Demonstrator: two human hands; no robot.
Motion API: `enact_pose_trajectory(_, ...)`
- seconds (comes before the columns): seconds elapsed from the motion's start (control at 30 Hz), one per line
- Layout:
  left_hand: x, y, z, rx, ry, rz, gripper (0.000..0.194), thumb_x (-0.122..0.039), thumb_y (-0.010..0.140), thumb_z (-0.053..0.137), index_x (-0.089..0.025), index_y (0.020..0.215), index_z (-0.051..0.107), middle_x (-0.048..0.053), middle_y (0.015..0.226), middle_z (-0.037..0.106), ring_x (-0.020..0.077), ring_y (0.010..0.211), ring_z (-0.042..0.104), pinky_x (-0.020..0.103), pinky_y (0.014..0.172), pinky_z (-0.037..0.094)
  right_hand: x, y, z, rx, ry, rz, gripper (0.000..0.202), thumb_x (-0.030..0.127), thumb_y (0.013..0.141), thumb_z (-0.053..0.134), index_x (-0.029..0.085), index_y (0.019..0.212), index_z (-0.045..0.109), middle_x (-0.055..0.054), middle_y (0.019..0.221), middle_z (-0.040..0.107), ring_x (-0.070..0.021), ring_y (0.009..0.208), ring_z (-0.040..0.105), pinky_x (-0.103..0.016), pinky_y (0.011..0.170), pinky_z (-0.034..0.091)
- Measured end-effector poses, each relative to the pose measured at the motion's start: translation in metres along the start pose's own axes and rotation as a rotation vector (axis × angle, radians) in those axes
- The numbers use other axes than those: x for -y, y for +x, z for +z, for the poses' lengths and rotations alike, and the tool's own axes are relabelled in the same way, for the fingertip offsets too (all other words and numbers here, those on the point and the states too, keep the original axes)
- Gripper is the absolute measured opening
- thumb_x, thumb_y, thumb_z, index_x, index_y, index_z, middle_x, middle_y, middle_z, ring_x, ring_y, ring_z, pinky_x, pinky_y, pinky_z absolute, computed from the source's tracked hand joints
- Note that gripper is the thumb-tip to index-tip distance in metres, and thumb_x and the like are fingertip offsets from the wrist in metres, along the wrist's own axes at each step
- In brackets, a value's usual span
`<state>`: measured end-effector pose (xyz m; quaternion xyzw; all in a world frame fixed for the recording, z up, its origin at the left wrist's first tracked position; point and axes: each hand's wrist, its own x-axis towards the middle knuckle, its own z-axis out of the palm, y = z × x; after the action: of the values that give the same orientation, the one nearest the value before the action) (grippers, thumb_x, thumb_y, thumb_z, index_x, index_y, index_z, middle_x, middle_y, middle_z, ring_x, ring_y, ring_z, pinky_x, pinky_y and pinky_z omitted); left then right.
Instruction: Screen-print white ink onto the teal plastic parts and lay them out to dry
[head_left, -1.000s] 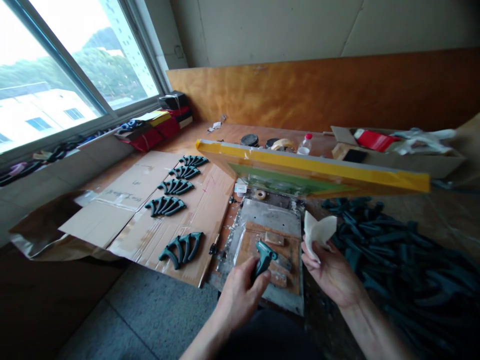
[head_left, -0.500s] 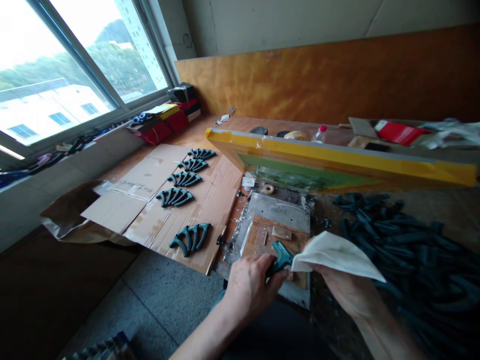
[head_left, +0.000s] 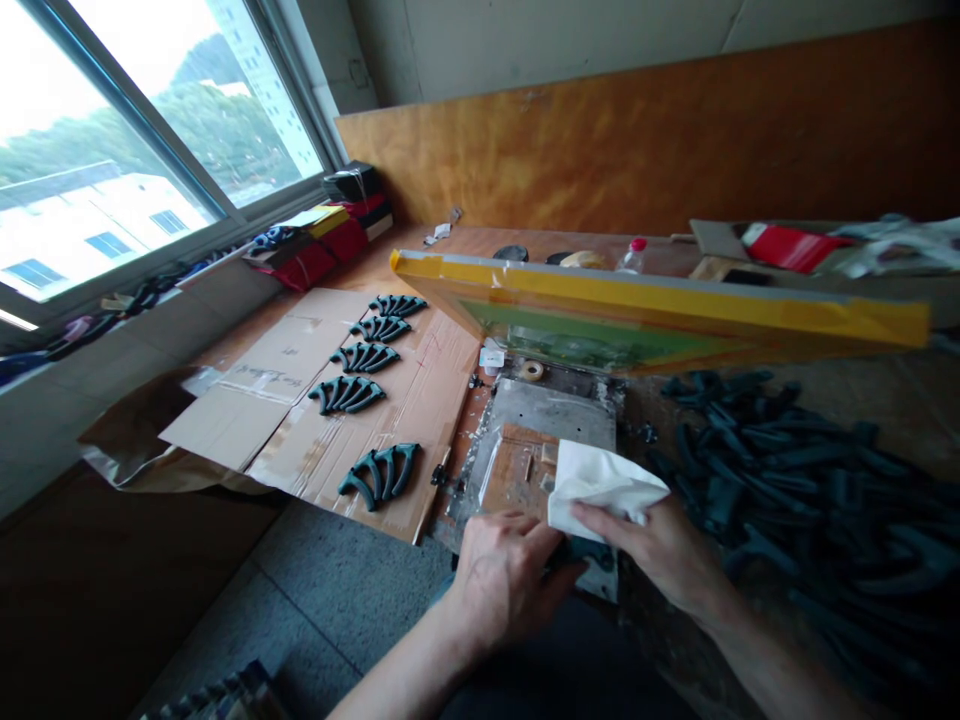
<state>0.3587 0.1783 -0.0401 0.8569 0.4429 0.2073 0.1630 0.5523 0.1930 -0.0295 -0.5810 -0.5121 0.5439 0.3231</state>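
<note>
My left hand [head_left: 506, 570] is closed round a dark green plastic part [head_left: 589, 552], low in front of the metal plate [head_left: 555, 400]. Much of that part is hidden by my fingers and a cloth. The white cloth [head_left: 600, 485] is pinched in my right hand [head_left: 660, 545] and lies against or just over the part. Behind the cloth, a wooden block [head_left: 514, 465] with small raised pieces rests on the plate. Rows of similar green parts [head_left: 347, 395] are fanned out on flat cardboard [head_left: 296, 345] to the left.
A yellow-edged screen frame [head_left: 660, 300] tilts above the plate's back end. Many dark green parts [head_left: 817, 480] are heaped at the right. A tape roll [head_left: 532, 371] sits on the plate. Behind the frame stand a red-capped bottle [head_left: 633, 257] and an open carton [head_left: 716, 240].
My right hand has brought the cloth left, over the part and wooden block. The green part has been lowered and turned in my left hand. The view has shifted slightly.
</note>
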Motion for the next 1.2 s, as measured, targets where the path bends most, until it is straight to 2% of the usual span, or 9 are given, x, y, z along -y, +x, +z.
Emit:
enact_pose_trajectory(0.17, -0.006, 0.0, 0.002, 0.013, -0.092, 0.026, 0.025, -0.041, 0.084, 0.063, -0.021, 0.072, 0.053, -0.003, 0.062, 0.063, 0.0114, 0.053, 0.057, 0.026, 0.051, 0.031, -0.006, 0.016, 0.002, -0.14, -0.005, -0.027, 0.03, 0.045, 0.068, 0.073, 0.02, 0.085, 0.072, -0.005, 0.087, 0.073, -0.0266, 0.085, 0.068, -0.034, 0.076, 0.055)
enact_pose_trajectory(0.37, -0.005, 0.005, -0.003, 0.013, -0.12, -0.006, 0.022, -0.039, 0.085, 0.063, -0.021, 0.074, 0.056, -0.003, 0.062, 0.063, 0.0111, 0.054, 0.059, 0.025, 0.051, 0.032, -0.022, 0.017, -0.006, -0.352, 0.31, 0.024, 0.035, 0.044, 0.066, 0.079, 0.019, 0.085, 0.064, 0.001, 0.069, 0.064, -0.0125, 0.049, 0.05, -0.023, 0.039, 0.039)
enact_pose_trajectory(0.47, -0.002, 0.004, 0.0, 0.018, -0.078, -0.016, 0.023, -0.041, 0.083, 0.064, -0.022, 0.074, 0.058, -0.003, 0.061, 0.063, 0.0126, 0.053, 0.059, 0.025, 0.05, 0.032, -0.012, -0.003, -0.005, -0.214, 0.247, 0.004, 0.032, 0.043, 0.069, 0.078, 0.019, 0.086, 0.065, 0.001, 0.066, 0.063, -0.0137, 0.051, 0.053, -0.023, 0.042, 0.043)
enact_pose_trajectory(0.57, 0.0, 0.002, 0.003, -0.011, -0.035, 0.015, 0.022, -0.041, 0.083, 0.064, -0.022, 0.075, 0.058, -0.002, 0.061, 0.064, 0.0142, 0.053, 0.06, 0.027, 0.05, 0.032, 0.0, -0.016, 0.002, -0.035, 0.066, -0.061, 0.029, 0.042, 0.076, 0.072, 0.021, 0.096, 0.069, -0.003, 0.087, 0.071, -0.0214, 0.079, 0.066, -0.029, 0.071, 0.055)
enact_pose_trajectory(0.67, -0.001, 0.002, 0.005, -0.013, -0.01, 0.06, 0.019, -0.038, 0.082, 0.064, -0.021, 0.076, 0.057, -0.002, 0.063, 0.066, 0.0146, 0.054, 0.061, 0.028, 0.05, 0.033, 0.002, -0.011, 0.008, -0.008, -0.029, -0.097, 0.025, 0.042, 0.082, 0.064, 0.023, 0.097, 0.071, -0.004, 0.098, 0.072, -0.0236, 0.092, 0.067, -0.033, 0.085, 0.054)
enact_pose_trajectory(0.8, -0.006, 0.001, 0.005, -0.009, -0.051, 0.069, 0.021, -0.037, 0.084, 0.063, -0.021, 0.074, 0.054, -0.002, 0.064, 0.066, 0.013, 0.054, 0.061, 0.028, 0.05, 0.032, -0.013, 0.016, 0.005, -0.115, -0.052, -0.076, 0.027, 0.043, 0.078, 0.067, 0.021, 0.094, 0.071, -0.004, 0.095, 0.073, -0.0247, 0.092, 0.067, -0.034, 0.083, 0.053)
enact_pose_trajectory(0.87, -0.007, 0.001, 0.003, -0.013, -0.08, 0.064, 0.021, -0.038, 0.085, 0.062, -0.021, 0.074, 0.054, -0.002, 0.063, 0.065, 0.0124, 0.053, 0.06, 0.028, 0.051, 0.033, -0.021, 0.027, -0.001, -0.225, 0.011, -0.027, 0.029, 0.044, 0.073, 0.072, 0.02, 0.089, 0.069, -0.004, 0.085, 0.072, -0.0231, 0.078, 0.066, -0.031, 0.068, 0.054)
enact_pose_trajectory(0.97, -0.005, 0.0, 0.003, -0.005, -0.086, 0.028, 0.022, -0.038, 0.086, 0.06, -0.021, 0.073, 0.054, -0.003, 0.062, 0.063, 0.0122, 0.054, 0.059, 0.028, 0.052, 0.033, -0.02, 0.022, -0.007, -0.299, 0.162, 0.051, 0.032, 0.049, 0.073, 0.072, 0.019, 0.073, 0.061, 0.0, 0.06, 0.06, -0.0151, 0.049, 0.052, -0.026, 0.043, 0.039)
enact_pose_trajectory(1.2, -0.004, 0.002, 0.006, 0.018, -0.02, 0.035, 0.018, -0.037, 0.082, 0.065, -0.022, 0.076, 0.058, -0.003, 0.062, 0.065, 0.0137, 0.053, 0.06, 0.029, 0.049, 0.03, 0.004, -0.003, 0.008, -0.045, -0.03, -0.167, 0.014, 0.034, 0.077, 0.064, 0.021, 0.072, 0.059, -0.002, 0.08, 0.065, -0.0181, 0.073, 0.061, -0.027, 0.064, 0.049)
